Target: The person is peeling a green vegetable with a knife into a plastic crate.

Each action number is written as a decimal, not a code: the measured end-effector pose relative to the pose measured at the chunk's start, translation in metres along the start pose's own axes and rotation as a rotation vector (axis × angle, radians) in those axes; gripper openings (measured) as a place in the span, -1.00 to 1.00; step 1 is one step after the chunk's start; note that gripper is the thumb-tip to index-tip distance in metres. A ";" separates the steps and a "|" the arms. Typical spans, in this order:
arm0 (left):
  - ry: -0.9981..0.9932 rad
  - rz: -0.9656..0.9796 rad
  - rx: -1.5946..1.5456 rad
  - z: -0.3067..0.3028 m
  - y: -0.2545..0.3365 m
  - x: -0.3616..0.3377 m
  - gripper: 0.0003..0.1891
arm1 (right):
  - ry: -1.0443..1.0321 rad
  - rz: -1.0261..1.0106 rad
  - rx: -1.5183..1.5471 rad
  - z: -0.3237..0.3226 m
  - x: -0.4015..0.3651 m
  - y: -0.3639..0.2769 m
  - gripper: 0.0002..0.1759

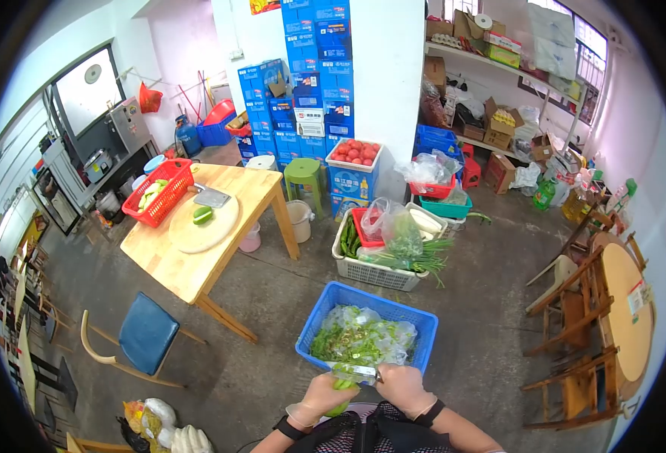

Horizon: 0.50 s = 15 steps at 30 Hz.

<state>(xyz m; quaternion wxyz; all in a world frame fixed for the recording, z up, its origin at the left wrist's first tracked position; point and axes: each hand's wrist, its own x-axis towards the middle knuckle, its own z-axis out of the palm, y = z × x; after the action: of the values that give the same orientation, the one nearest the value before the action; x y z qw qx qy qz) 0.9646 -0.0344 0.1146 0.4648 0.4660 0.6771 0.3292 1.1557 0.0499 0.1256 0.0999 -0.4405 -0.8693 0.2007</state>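
Note:
Both gloved hands meet low in the view, at the near edge of a blue plastic basket (pixel 426 332). My left hand (pixel 321 399) is closed around a light green vegetable stem (pixel 338 410), much of it covered by the fingers. In my right hand (pixel 407 390) is a knife (pixel 358 372); its shiny blade lies across the stem's upper end, over the basket rim. Green peelings and leafy scraps (pixel 352 341) fill the basket on a clear plastic bag (pixel 401 336).
On the wooden table (pixel 159 260) at left are a round cutting board (pixel 216 235), a cleaver (pixel 212 198) and a red basket (pixel 168 204). A grey vegetable crate (pixel 378 275) stands beyond the blue basket. A blue-backed chair (pixel 148 332) is at left.

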 end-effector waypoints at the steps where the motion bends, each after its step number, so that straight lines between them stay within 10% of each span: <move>1: 0.028 0.019 0.041 0.001 0.002 -0.001 -0.52 | 0.023 0.010 -0.020 0.001 0.001 0.000 -0.77; 8: 0.029 0.008 0.238 -0.002 -0.004 -0.003 -0.52 | 0.012 0.271 -0.153 0.006 0.002 0.051 -0.84; 15: 0.240 0.063 0.517 0.008 0.006 -0.005 -0.61 | -0.064 0.101 -0.059 -0.007 0.001 -0.002 -0.79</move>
<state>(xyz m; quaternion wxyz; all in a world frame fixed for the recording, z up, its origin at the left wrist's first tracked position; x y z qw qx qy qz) 0.9743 -0.0369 0.1185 0.2365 0.5477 0.7738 0.2129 1.1563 0.0514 0.1328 0.0489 -0.4798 -0.8543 0.1938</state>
